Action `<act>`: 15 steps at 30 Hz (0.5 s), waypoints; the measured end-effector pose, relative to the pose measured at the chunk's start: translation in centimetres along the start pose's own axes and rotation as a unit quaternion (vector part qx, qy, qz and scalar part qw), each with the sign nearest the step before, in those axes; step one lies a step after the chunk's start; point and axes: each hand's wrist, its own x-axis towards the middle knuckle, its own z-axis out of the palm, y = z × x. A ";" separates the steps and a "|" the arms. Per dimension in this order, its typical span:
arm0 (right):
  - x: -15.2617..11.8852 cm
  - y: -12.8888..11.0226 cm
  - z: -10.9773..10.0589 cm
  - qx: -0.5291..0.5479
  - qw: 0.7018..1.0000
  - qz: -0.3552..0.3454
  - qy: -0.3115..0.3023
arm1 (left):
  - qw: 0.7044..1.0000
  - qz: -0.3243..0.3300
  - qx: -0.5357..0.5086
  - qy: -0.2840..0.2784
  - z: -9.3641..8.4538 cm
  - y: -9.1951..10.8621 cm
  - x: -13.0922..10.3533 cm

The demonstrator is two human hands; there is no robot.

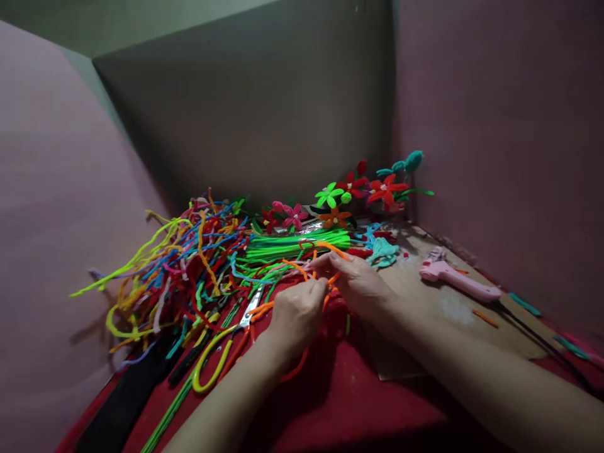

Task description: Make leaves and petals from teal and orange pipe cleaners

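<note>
Several orange pipe cleaners (pixel 329 245) loop and cross between my two hands over the red cloth. My left hand (pixel 298 311) is closed around them, its thumb and forefinger pinched together. Fingers bent, my right hand (pixel 356 280) pinches the same orange strands just to the right, close against the left hand. Their exact crossing point is partly hidden by my fingers. Beside my left hand lie scissors (pixel 214 358) with yellow handles. Behind my hands rests a bundle of bright green pipe cleaners (pixel 283 245).
A tangled heap of coloured pipe cleaners (pixel 179 270) fills the left. Fuzzy flowers (pixel 334 217) stand along the back. On a cardboard sheet (pixel 425 340) at the right lies a pink glue gun (pixel 462 282) with its black cord. Red cloth (pixel 349 402) covers the table; walls close in around it.
</note>
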 end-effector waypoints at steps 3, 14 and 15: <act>0.2 -1.3 0.1 0.086 0.995 0.029 0.047 | 1.000 0.002 0.002 -0.003 0.2 0.5 -0.7; 1.3 -6.3 -0.9 0.080 0.975 -0.111 0.176 | 0.959 -0.106 -0.221 -0.143 -1.0 3.0 -0.3; 1.1 -6.6 -0.8 0.078 0.975 -0.121 0.168 | 0.948 -0.119 -0.255 -0.151 -1.2 3.1 -0.2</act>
